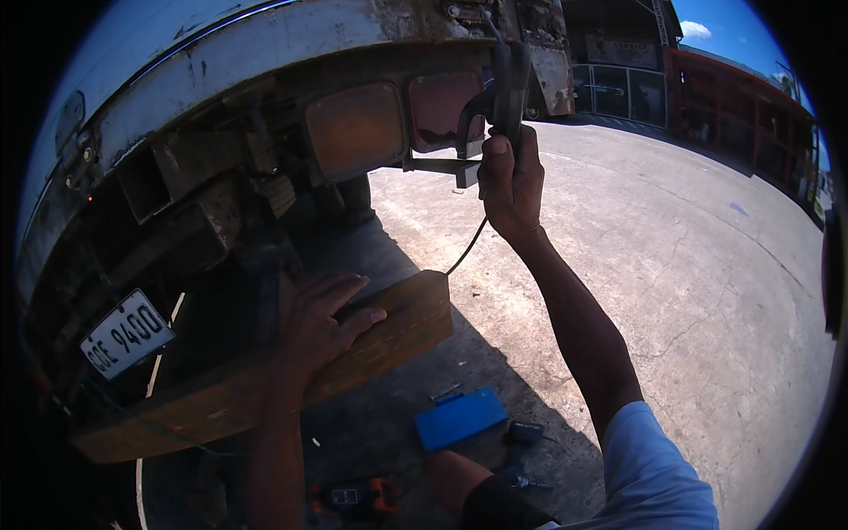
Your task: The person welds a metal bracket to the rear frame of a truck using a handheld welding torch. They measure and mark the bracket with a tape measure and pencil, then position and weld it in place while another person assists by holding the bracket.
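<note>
My right hand (511, 190) is raised beside the rear lamps, closed around a black object (508, 97), perhaps a tool; a thin black cable hangs below it toward a long brown beam (411, 314), which looks wooden or rusty. My left hand (322, 322) rests with fingers spread on or against that beam. An orange lamp (355, 132) and a red lamp (437, 102) are mounted under the vehicle's worn white body edge (203, 66). A white number plate (125, 331) hangs at the left among dark, dirty metal parts.
On the shaded concrete below lie a blue case (459, 415), a black tool (526, 433) and an orange-and-black item (349, 495), near my bent leg. Sunlit cracked concrete (698, 265) stretches right toward a red metal structure (742, 106) and a grey gate (618, 93).
</note>
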Demonstrator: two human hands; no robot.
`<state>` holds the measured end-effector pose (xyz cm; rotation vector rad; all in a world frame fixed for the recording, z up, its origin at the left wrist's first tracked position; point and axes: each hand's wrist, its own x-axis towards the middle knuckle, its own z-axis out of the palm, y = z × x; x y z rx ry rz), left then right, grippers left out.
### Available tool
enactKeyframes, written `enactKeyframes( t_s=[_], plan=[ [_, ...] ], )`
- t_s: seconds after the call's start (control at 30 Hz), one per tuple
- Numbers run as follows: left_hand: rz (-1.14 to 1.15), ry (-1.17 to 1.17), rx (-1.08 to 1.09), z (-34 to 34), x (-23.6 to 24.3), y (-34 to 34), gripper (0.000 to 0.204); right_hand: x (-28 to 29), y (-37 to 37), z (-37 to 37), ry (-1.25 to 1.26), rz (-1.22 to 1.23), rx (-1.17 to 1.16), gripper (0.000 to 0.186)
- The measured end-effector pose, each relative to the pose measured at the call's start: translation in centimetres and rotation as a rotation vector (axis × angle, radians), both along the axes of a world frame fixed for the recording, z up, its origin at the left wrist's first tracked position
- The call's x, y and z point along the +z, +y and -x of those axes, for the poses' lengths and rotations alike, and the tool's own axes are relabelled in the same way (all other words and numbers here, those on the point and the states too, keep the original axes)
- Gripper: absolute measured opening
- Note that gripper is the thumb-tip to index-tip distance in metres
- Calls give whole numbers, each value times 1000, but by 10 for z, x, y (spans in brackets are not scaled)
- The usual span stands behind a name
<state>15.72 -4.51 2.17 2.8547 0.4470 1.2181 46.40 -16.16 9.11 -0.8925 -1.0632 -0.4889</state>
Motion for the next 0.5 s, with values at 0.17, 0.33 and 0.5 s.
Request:
enactKeyframes(
  t_s=[0.17, 0.33, 0.5],
  plan=[
    [92, 228, -171, -78, 13, 3, 56, 20, 32, 23, 115, -205, 351, 48],
    [218, 273, -131, -84, 3, 12, 53, 31, 54, 36, 154, -264, 396, 47],
    [313, 260, -126, -81, -1, 18, 54, 24, 69, 28, 163, -226, 382, 43]
  ],
)
